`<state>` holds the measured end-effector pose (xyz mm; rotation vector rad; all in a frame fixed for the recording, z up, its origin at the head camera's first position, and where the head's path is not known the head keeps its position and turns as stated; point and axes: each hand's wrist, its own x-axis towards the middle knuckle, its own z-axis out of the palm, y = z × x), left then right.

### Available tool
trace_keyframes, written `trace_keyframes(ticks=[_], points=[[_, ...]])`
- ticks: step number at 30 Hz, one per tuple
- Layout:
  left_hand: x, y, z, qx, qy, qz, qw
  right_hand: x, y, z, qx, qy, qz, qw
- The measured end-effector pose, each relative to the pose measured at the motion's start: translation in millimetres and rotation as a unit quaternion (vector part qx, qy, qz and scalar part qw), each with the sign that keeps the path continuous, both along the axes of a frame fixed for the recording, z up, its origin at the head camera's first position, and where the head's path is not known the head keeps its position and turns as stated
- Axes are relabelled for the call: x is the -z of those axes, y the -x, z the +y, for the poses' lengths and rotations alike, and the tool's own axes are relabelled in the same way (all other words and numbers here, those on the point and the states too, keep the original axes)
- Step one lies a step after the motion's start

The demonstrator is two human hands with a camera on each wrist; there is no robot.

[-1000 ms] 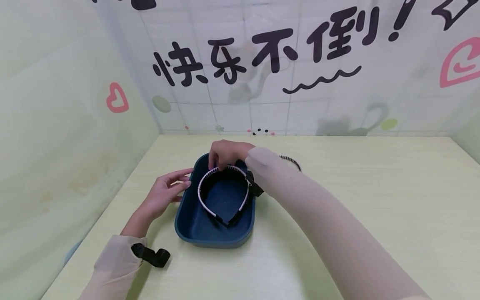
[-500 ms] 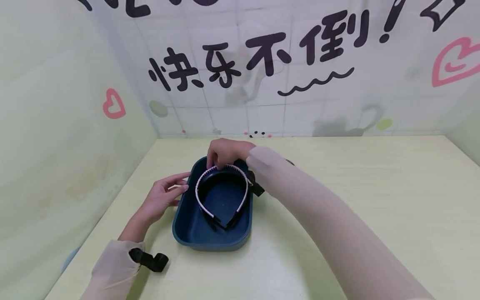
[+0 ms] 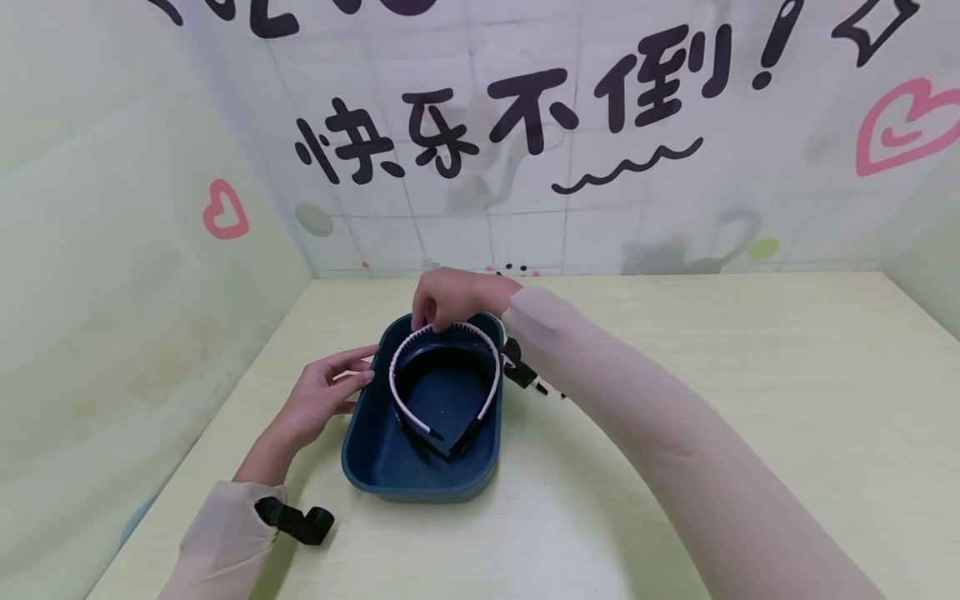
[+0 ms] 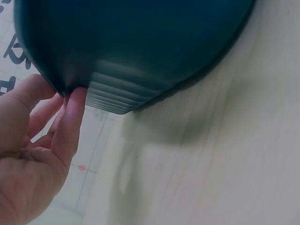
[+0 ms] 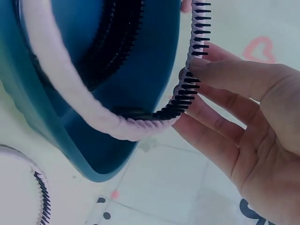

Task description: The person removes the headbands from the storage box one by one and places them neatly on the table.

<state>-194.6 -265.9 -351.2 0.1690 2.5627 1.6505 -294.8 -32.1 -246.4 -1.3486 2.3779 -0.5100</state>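
My right hand [image 3: 446,296] pinches a pale pink headband [image 5: 61,70] with black comb teeth along its inner side, thumb on one face and fingers on the other. The band hangs over a dark blue plastic bin [image 3: 420,493], its tips pointing toward me. Inside the bin lies a black toothed headband [image 5: 119,42], partly hidden beneath the pale one in the head view. My left hand [image 3: 318,392] touches the bin's left wall with nearly straight fingers, near the rim. In the left wrist view the fingertips [image 4: 77,98] press against the outside of that wall.
Another pale headband [image 5: 23,157] with black teeth lies on the table beside the bin, mostly hidden by my right sleeve [image 3: 637,400] in the head view. Behind the wooden table [image 3: 750,350] stands a printed backdrop [image 3: 525,200]. Black straps with cameras sit on both wrists.
My right hand has lifted the pale headband slightly, so its tips stand apart from the black band below. The sleeve now covers the arc of the headband on the table. Left hand stays put.
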Motion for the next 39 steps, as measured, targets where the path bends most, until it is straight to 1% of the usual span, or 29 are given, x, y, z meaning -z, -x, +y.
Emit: trace_keyframes(ticks=[9, 16, 20, 28, 39], points=[[-0.3, 0.0, 0.7, -0.001, 0.001, -0.001, 1.0000, -6.4, -8.0, 8.9, -0.032, -0.009, 0.031, 0.9990], [-0.9, -0.4, -0.2, 0.000, -0.004, -0.002, 1.0000, -9.7, -11.4, 18.1, -0.050, -0.002, 0.037, 0.9981], [-0.6, -0.5, 0.0, 0.000, -0.004, -0.002, 1.0000, -10.8, -12.7, 23.8, -0.058, 0.003, 0.048, 0.9972], [-0.4, -1.0, -0.5, 0.004, -0.004, 0.002, 1.0000, -10.2, -14.9, 36.5, -0.034, -0.012, 0.048, 0.9982], [-1.3, -0.9, 0.6, 0.005, -0.011, 0.001, 0.9999, -9.5, -13.9, 62.3, -0.017, -0.003, 0.043, 0.9989]])
